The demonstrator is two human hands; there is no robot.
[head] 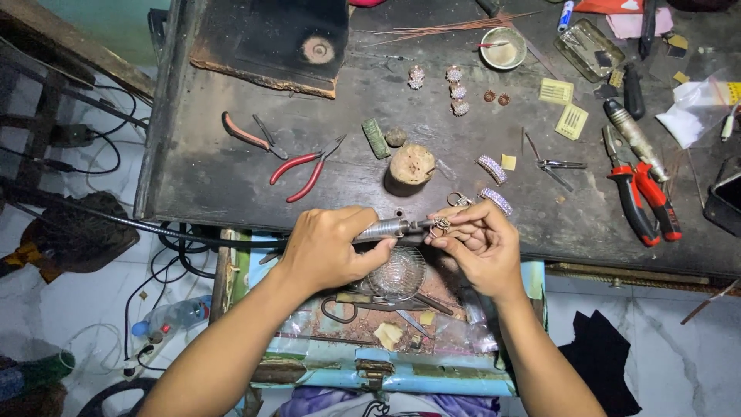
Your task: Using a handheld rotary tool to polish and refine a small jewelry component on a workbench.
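Metal handpiece (pixel 380 229) sits gripped in your left hand (pixel 328 249), tip meeting a small ring (pixel 441 225) pinched by your right hand (pixel 480 245) fingers. Wooden peg (pixel 411 164) stands at 12 o'clock.

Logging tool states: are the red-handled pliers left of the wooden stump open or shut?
Open: the red-handled pliers lie flat, handles spread apart in a V.
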